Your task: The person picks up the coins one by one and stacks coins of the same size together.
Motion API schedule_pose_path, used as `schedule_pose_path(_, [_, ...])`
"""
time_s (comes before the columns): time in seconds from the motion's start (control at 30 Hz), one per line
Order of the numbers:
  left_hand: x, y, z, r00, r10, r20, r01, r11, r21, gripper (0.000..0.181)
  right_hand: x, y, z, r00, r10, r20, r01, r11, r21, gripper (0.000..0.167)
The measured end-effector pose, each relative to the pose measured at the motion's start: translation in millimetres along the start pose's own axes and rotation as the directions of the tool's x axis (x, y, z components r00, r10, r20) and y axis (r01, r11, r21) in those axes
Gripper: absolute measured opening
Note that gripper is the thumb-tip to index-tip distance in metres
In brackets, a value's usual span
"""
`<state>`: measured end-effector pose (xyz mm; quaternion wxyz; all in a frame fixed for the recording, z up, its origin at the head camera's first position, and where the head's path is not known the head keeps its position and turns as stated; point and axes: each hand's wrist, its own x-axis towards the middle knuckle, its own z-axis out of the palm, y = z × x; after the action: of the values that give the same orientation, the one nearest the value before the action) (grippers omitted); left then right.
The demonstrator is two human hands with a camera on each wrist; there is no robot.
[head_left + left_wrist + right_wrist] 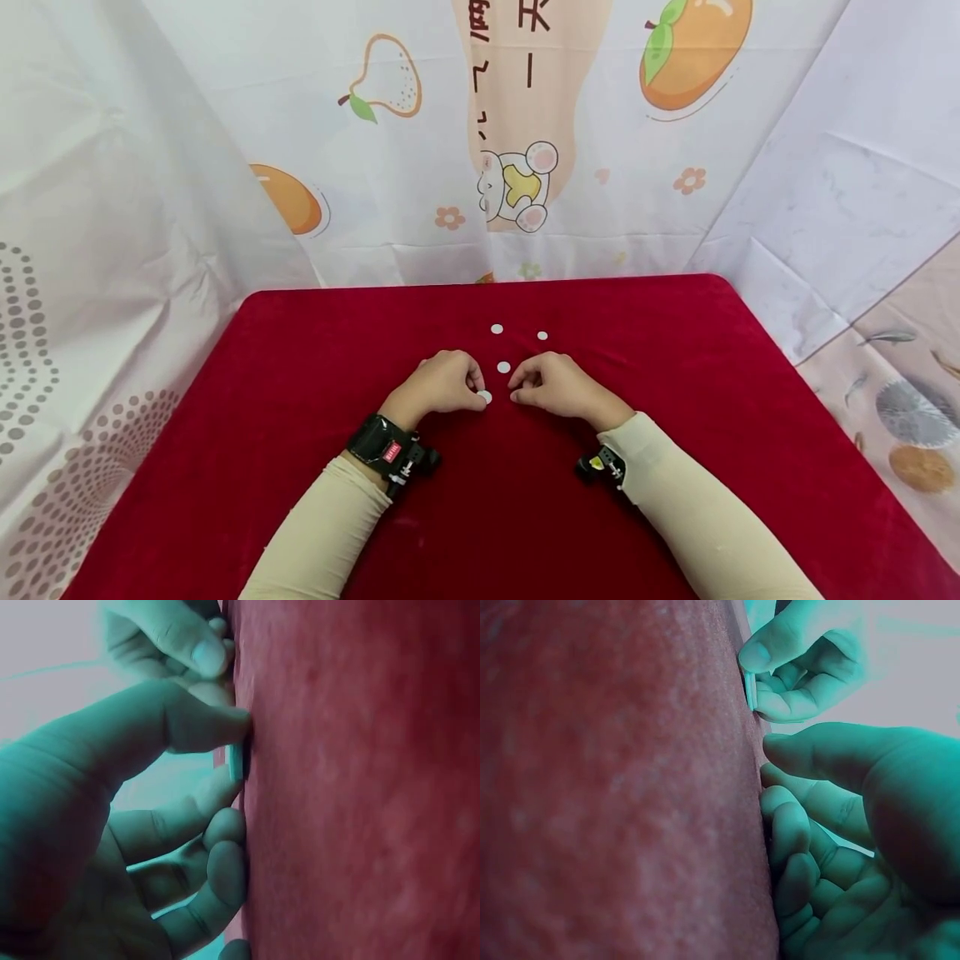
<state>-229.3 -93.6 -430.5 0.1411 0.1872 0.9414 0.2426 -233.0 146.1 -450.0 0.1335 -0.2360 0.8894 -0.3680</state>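
My left hand [448, 383] pinches a small white disc [486, 397] by its edges between thumb and index finger, right at the red cloth. Seen edge-on in the left wrist view, the disc [236, 761] sits between the thumb tip and the index fingertip. In the right wrist view the edge of the disc [750, 691] seems layered; I cannot tell if it is more than one. Just to the right, my right hand [561, 387] rests on the cloth with loosely bent fingers. Its thumb and index finger stand apart and hold nothing.
Beyond the hands lie three more white discs: a near one [503, 367], a far left one [497, 329] and a smaller far right one [542, 336]. A red cloth [300, 350] covers the table. Printed curtains [420, 167] hang behind and at both sides.
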Motion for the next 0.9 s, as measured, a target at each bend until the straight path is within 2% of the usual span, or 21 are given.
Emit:
schedule_pose_path(0.23, [-1.2, -9.0, -5.1, 0.996, 0.074, 0.044, -0.074, 0.997, -0.006, 0.01, -1.4, -1.3, -1.3, 1.0, -0.008, -0.014, 0.008, 1.0, 0.001, 0.005])
schedule_pose_path(0.43, [-1.6, -14.4, -6.1, 0.991, 0.106, 0.087, -0.104, 0.994, -0.019, 0.012, -1.5, -1.4, -1.0, 1.0, -0.009, -0.018, 0.009, 1.0, -0.002, 0.005])
schedule_pose_path(0.9, [-1.9, -18.7, -5.7, 0.985, 0.144, 0.09, -0.141, 0.989, -0.034, 0.014, -2.2, -1.8, -0.4, 0.999, -0.048, -0.026, 0.047, 0.999, -0.017, 0.007])
